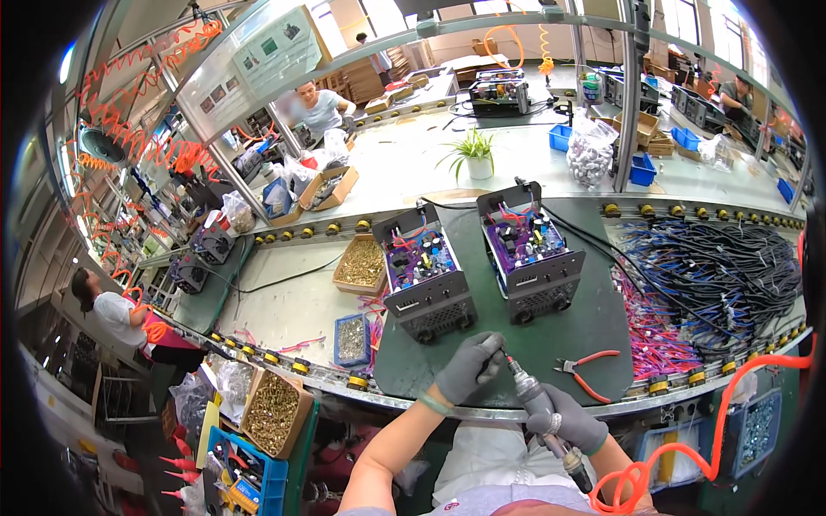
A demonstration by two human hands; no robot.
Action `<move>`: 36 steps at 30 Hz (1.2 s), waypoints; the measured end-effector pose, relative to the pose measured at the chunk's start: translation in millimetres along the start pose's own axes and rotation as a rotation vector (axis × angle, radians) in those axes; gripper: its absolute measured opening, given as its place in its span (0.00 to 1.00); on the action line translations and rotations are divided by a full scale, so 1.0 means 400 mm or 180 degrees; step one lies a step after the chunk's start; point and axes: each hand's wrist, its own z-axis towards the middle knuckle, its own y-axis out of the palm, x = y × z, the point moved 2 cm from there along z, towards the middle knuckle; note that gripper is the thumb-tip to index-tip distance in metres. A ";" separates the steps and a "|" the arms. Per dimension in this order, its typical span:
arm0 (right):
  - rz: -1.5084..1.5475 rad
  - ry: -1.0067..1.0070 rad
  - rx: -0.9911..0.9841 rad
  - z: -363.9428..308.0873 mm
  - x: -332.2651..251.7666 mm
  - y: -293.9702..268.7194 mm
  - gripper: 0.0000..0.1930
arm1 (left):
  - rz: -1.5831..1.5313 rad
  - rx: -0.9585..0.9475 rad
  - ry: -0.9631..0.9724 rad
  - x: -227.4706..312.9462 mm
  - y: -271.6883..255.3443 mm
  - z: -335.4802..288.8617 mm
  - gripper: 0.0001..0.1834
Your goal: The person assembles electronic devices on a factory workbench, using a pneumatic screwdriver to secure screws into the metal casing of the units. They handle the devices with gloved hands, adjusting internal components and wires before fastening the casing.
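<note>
Grey-gloved right hand (568,419), grip closed around an air screwdriver (533,397) above the desk (551,344) edge; left hand (467,365) pinches its tip, fingers closed. Beyond, two open black machines (428,271) (532,251); red-handled pliers (585,368) lie just right.

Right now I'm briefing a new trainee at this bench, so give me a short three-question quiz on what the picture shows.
1. True or false: the right hand grips the pneumatic screwdriver.
2. What touches the screwdriver's tip? A) the left hand B) the red-handled pliers C) the potted plant
3. How many open units sit on the green mat?

Key: 1 true; 2 A; 3 two.
</note>
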 end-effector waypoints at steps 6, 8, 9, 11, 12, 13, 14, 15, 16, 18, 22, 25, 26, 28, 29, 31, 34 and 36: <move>-0.1513 -0.0259 0.0185 -0.024 -0.051 -0.009 0.39 | 0.0681 0.0100 0.0002 0.033 -0.005 -0.020 0.13; -0.0542 -0.0003 -0.0057 -0.020 -0.029 -0.017 0.39 | 0.0608 0.0096 0.0011 0.029 -0.007 -0.016 0.13; -0.0057 0.0126 -0.0199 -0.017 -0.018 -0.017 0.39 | 0.0544 0.0109 0.0016 0.024 -0.007 -0.013 0.14; 0.0493 0.0304 -0.0275 -0.020 -0.005 -0.009 0.39 | 0.0425 0.0160 0.0017 0.019 -0.001 -0.011 0.14; 0.0766 0.0393 -0.0312 -0.019 -0.001 -0.005 0.39 | 0.0372 0.0197 0.0013 0.017 0.005 -0.013 0.14; 0.0770 0.0507 -0.0290 -0.016 0.000 -0.004 0.39 | 0.0318 0.0232 0.0010 0.018 0.009 -0.017 0.14; 0.0779 0.0630 -0.0261 -0.013 0.003 -0.003 0.39 | 0.0388 0.0281 -0.0025 0.018 0.010 -0.018 0.13; 0.0781 0.0750 -0.0235 -0.012 0.004 -0.004 0.39 | 0.0456 0.0331 -0.0052 0.020 0.013 -0.019 0.13; -0.0052 0.0339 -0.0057 -0.011 -0.004 -0.008 0.38 | 0.0524 0.0380 -0.0080 0.022 0.013 -0.019 0.13; -0.1704 -0.0504 0.0301 -0.015 -0.026 -0.010 0.37 | 0.0785 0.0355 -0.0153 0.028 0.009 -0.018 0.13; -0.0171 0.0058 -0.0080 -0.029 -0.021 -0.012 0.36 | 0.0812 0.0341 0.0233 0.010 0.029 -0.024 0.13; 0.0286 -0.0038 -0.0109 -0.007 0.008 -0.011 0.34 | 0.0812 0.0432 0.0391 0.006 0.034 -0.004 0.13; 0.0285 -0.0153 0.0005 0.002 0.015 -0.009 0.32 | 0.1014 0.0223 0.0465 -0.013 0.028 0.010 0.14; 0.0379 -0.0291 0.0212 0.021 0.028 -0.027 0.30 | 0.0883 0.0165 0.0513 -0.018 0.059 0.015 0.18; 0.0348 -0.0256 0.0332 0.024 0.019 -0.040 0.29 | 0.0691 0.0460 0.0771 -0.028 0.057 0.047 0.19; 0.0116 -0.0465 0.0631 0.040 -0.005 -0.055 0.27 | 0.0335 0.1098 0.1332 -0.049 0.022 0.142 0.21; 0.0445 -0.0136 0.0672 0.055 -0.048 -0.056 0.26 | 0.0876 0.1493 0.1618 -0.017 -0.011 0.278 0.21; 0.0430 -0.0154 0.0682 0.063 -0.069 -0.049 0.25 | -0.0091 0.1129 0.1164 0.011 -0.009 0.325 0.21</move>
